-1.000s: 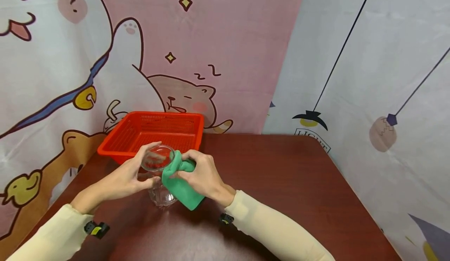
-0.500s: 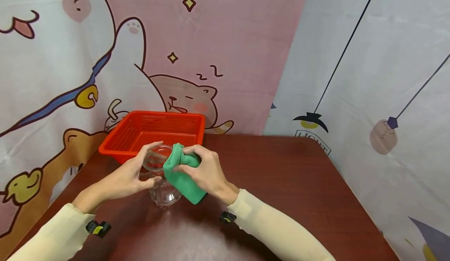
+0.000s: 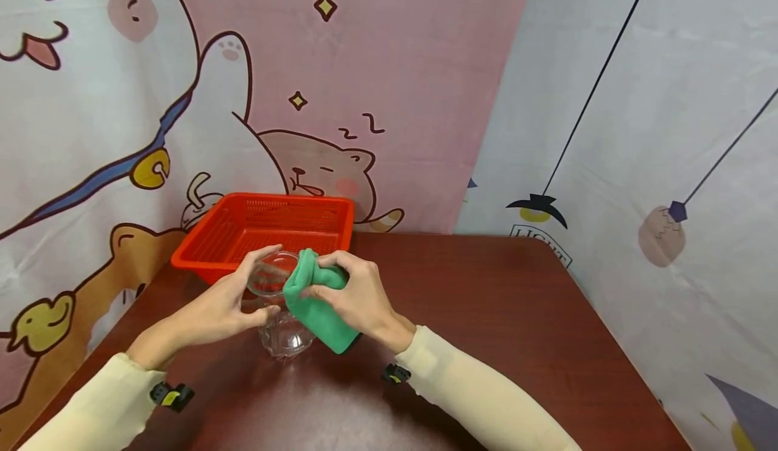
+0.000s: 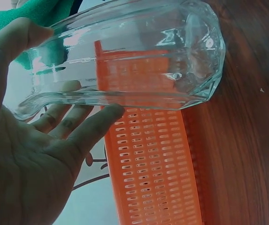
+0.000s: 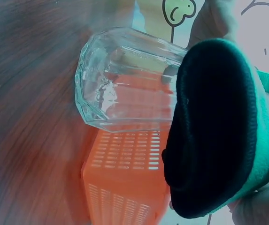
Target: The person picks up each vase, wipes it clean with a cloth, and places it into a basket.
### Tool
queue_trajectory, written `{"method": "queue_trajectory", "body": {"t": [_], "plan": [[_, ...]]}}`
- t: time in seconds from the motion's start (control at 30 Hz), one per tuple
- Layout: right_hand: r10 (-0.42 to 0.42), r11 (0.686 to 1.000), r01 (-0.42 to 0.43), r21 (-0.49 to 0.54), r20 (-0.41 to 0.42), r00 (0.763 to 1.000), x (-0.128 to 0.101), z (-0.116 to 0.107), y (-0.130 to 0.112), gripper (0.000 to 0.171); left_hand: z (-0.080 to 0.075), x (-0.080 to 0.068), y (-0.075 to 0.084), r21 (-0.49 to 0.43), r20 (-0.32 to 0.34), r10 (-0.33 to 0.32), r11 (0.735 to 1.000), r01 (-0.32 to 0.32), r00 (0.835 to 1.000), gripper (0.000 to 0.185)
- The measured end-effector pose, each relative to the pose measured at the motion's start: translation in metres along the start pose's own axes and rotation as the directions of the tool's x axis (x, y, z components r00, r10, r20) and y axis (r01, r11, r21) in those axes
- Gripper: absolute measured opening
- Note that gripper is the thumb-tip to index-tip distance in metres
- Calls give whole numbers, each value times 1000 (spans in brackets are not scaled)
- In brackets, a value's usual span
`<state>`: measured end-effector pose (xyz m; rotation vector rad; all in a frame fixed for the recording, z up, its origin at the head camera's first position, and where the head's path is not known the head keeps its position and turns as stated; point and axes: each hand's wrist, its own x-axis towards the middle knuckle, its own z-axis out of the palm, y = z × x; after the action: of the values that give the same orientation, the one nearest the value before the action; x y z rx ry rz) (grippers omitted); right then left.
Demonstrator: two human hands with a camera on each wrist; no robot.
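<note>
Left hand (image 3: pixel 223 308) grips roughly upright glass jar (image 3: pixel 284 336) near top; right hand (image 3: pixel 360 299) pinches green cloth (image 3: pixel 322 321) at its right side.

Left arm (image 3: pixel 91 407): enters at the lower left of the head view, angled up and right. Left hand (image 3: pixel 229 306): left of centre, thumb and fingers set apart in a curved grip. Right arm (image 3: pixel 486 393): enters at the bottom edge, angled up and left. Right hand (image 3: pixel 362 299): near centre, thumb and fingers pinching.
</note>
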<state>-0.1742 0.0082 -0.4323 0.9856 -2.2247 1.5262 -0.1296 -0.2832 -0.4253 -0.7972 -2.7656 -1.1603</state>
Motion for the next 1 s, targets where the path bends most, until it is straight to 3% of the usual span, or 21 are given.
{"method": "queue_trajectory", "body": {"t": [0.4, 0.67, 0.87, 1.0], "plan": [[10, 1000, -10, 7, 14, 1000, -6, -12, 1, 40, -3, 3, 9, 68, -25, 14, 998, -13, 1000, 110], [18, 1000, -18, -3, 12, 1000, -9, -18, 5, 40, -1, 0, 16, 193, -119, 24, 981, -1, 993, 114], [24, 1000, -24, -3, 9, 1000, -14, -23, 6, 39, 13, 2, 27, 268, -272, 20, 962, 56, 962, 119], [19, 1000, -18, -14, 4, 1000, -16, -26, 6, 39, 21, 4, 34, 276, -350, -30, 952, 134, 936, 115]]}}
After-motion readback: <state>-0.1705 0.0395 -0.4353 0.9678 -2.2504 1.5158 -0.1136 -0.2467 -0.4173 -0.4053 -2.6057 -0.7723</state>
